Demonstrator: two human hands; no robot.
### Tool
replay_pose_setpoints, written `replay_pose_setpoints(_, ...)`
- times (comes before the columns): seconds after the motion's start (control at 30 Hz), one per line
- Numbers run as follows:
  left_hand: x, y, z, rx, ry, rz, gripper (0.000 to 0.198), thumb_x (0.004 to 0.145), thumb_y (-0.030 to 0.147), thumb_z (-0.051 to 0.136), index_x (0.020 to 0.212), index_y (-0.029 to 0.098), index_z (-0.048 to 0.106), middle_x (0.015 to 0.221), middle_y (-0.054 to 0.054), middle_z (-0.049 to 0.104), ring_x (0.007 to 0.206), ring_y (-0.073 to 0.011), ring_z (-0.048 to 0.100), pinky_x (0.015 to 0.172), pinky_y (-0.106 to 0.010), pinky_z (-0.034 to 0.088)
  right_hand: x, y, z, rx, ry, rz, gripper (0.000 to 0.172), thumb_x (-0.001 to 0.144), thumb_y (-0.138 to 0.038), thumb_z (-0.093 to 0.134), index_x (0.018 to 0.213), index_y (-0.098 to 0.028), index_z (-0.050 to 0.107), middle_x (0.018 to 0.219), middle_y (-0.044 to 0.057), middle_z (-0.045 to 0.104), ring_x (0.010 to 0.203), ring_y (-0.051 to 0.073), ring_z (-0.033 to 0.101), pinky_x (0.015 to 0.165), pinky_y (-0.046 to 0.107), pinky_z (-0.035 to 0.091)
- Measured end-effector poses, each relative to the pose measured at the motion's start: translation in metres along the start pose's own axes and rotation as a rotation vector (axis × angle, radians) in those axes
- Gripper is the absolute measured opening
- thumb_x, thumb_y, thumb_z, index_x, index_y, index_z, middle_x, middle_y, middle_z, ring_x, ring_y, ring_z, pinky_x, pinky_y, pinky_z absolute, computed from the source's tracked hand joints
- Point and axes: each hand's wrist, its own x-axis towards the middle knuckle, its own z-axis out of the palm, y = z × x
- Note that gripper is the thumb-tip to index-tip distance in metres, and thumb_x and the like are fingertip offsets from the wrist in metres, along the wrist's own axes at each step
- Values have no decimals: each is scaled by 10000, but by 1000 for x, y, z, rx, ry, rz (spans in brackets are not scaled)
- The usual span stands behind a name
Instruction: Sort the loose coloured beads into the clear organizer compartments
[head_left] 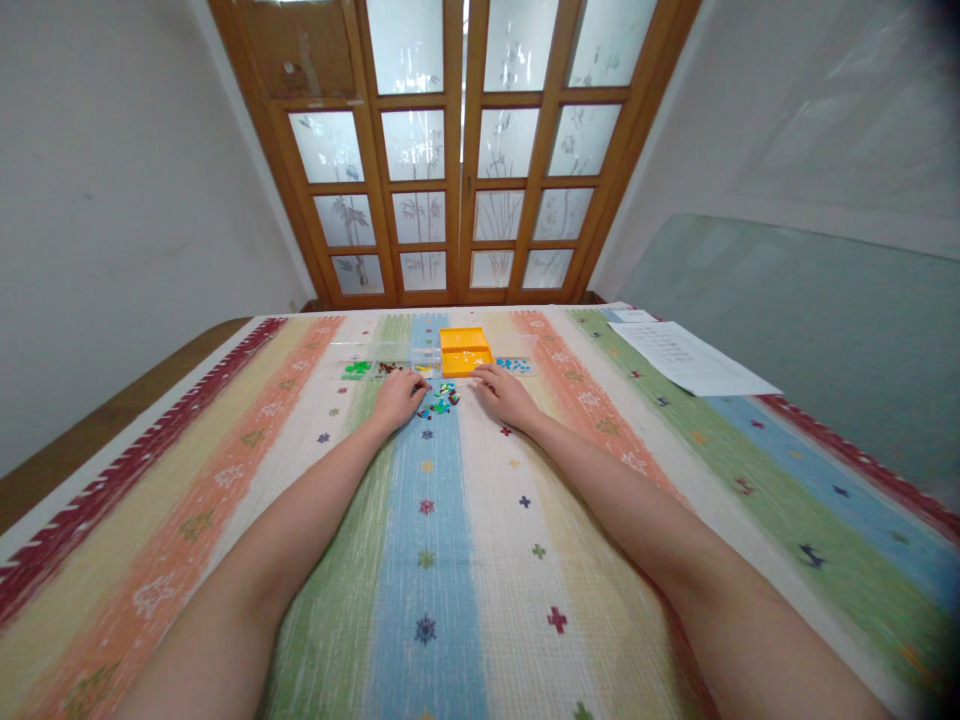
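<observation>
Over the left edge of a small pile of green, blue and dark red pieces, my left hand has its fingers bent and drawn together. Anything between those fingertips is too small to make out. My right hand rests on the other side of the pile, fingers loosely stretched and a little apart, at the front right corner of an open yellow box. Small white pieces lie in that box. Left of it, clear containers hold green pieces, brown pieces and yellow pieces; to its right are blue pieces.
A striped, patterned tablecloth covers the table. White paper sheets lie at the right side. A wooden door with glass panes stands behind the table, and a pale greenish panel is on the right.
</observation>
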Motion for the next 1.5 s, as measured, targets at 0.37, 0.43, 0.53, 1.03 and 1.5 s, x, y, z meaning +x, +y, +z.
replay_pose_setpoints(0.37, 4, -11, 3, -300, 138, -172, 182, 926, 242, 572, 1056, 213, 697, 1014, -46, 739, 811, -199, 640, 796, -338, 508, -2, -19, -3, -207, -200, -234, 299, 1020, -262, 556, 1275, -213, 703, 1301, 126, 674, 1181, 262, 603, 1029, 403, 469)
replay_pose_setpoints(0.43, 4, -10, 3, -296, 157, -178, 203, 924, 237, 572, 1080, 209, 700, 1026, -49, 739, 795, -191, 636, 798, -337, 510, -2, -18, -3, -200, -205, -243, 290, 1012, -254, 571, 1265, -224, 709, 1304, 122, 668, 1183, 259, 600, 1032, 400, 465)
replay_pose_setpoints(0.53, 5, -7, 1, -290, 148, -170, 224, 912, 214, 573, 1095, 207, 702, 1042, -49, 735, 794, -182, 638, 811, -334, 516, -2, -18, -3, -173, -207, -252, 276, 1002, -262, 601, 1251, -238, 716, 1294, 119, 666, 1183, 261, 601, 1036, 405, 464)
replay_pose_setpoints(1.03, 4, -7, 1, -235, 235, -140, 239, 951, 180, 461, 1105, 219, 640, 1092, -77, 672, 992, -227, 628, 927, -369, 496, -1, -28, -8, -119, -246, -238, 151, 993, -250, 607, 1049, -210, 741, 1049, 89, 714, 1023, 224, 622, 929, 353, 478)
replay_pose_setpoints(1.5, 11, -45, -8, -328, 456, -410, 97, 872, 177, 479, 923, 223, 548, 902, -23, 628, 876, -194, 600, 825, -304, 479, -3, -52, -18, -244, -323, -402, 155, 995, -255, 581, 1064, -209, 711, 1021, 97, 696, 987, 237, 597, 884, 350, 444)
